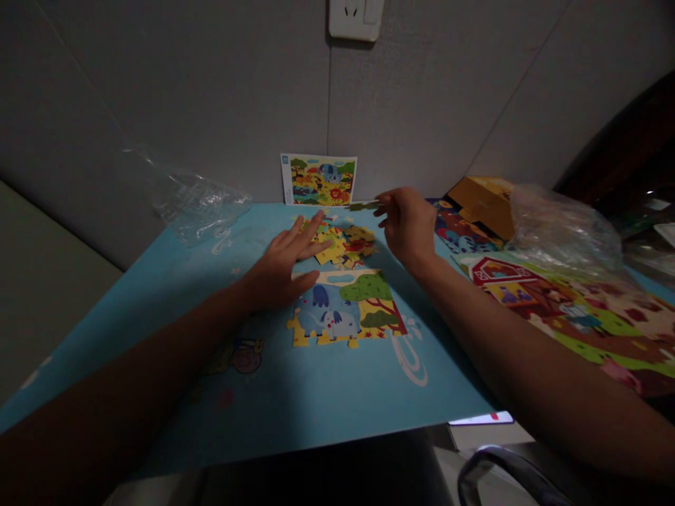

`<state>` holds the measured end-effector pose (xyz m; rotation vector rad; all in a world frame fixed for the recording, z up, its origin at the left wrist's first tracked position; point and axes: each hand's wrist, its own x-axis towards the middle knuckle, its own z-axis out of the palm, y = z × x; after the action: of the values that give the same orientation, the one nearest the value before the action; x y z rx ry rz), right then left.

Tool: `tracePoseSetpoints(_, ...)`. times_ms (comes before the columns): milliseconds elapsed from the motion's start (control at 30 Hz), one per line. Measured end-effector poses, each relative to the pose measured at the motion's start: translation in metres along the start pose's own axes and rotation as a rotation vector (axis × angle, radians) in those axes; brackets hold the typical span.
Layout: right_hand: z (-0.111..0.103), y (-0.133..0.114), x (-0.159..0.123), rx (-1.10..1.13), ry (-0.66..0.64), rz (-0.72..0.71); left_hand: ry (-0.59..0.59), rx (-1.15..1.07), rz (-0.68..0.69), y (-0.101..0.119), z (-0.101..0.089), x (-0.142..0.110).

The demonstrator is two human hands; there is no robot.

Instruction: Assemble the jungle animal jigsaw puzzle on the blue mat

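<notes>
My right hand (406, 221) is raised at the far side of the table and pinches a puzzle piece (363, 206), seen nearly edge-on. With fingers spread, my left hand (290, 263) reaches over the left side of a heap of loose puzzle pieces (348, 246); its fingertips are on or just above them. Nearer to me lies a joined section of jigsaw puzzle (337, 309), showing blue elephants and green trees. Its lower edge has open tabs, and my left thumb is by its upper left corner. A picture card (320, 180) with animals leans upright against the wall.
Crumpled clear plastic (200, 207) lies at the back left of the blue table (327, 400). On the right are a farm picture puzzle (569, 309), an orange-brown box (482, 207) and more clear plastic (564, 221). A wall socket (356, 17) sits above.
</notes>
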<state>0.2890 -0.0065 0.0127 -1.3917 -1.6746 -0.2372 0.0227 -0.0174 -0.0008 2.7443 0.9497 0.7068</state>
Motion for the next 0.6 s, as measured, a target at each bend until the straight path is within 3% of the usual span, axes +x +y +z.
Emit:
tracePoseSetpoints(100,0.009,-0.025,-0.012,0.263,-0.139,-0.348,-0.016,0.022,0.057,0.002,0.0,0.0)
tracePoseSetpoints(167,0.013,-0.036,-0.019,0.349,-0.151,-0.412,0.003,0.042,0.048,0.001,-0.001,0.0)
tracePoseSetpoints(333,0.019,-0.037,-0.026,0.458,-0.17,-0.194,0.013,0.1,0.034,-0.002,-0.002,0.0)
tracePoseSetpoints(467,0.033,-0.03,-0.029,0.74,-0.33,0.062,-0.019,0.104,0.043,-0.003,-0.001,-0.001)
tracePoseSetpoints(600,0.038,-0.027,-0.029,0.803,-0.375,0.146,-0.011,0.112,0.02,-0.003,0.0,0.0)
